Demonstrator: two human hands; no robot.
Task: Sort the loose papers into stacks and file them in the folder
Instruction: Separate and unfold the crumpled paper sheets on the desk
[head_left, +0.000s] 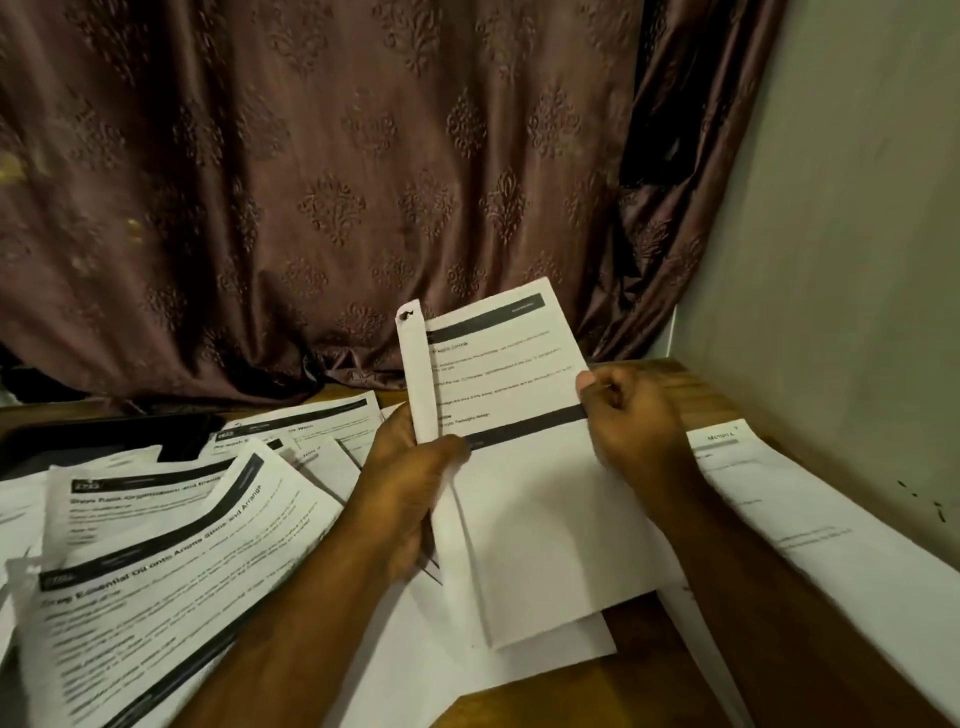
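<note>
A stapled set of printed papers (519, 499) with dark header bars stands raised above the wooden table (561, 691), its front pages folded back over the left edge. My left hand (410, 483) grips its left side, thumb on the front. My right hand (628, 421) pinches the right edge of the top page. Several loose printed sheets (166, 571) lie fanned out on the left of the table. More sheets (810, 525) lie under my right forearm. A dark flat thing, possibly the folder (104, 431), lies at the back left, partly covered by papers.
A brown patterned curtain (332, 208) hangs right behind the table. A grey wall (841, 260) closes off the right side. A blank white sheet (467, 670) lies beneath the held papers at the table's front.
</note>
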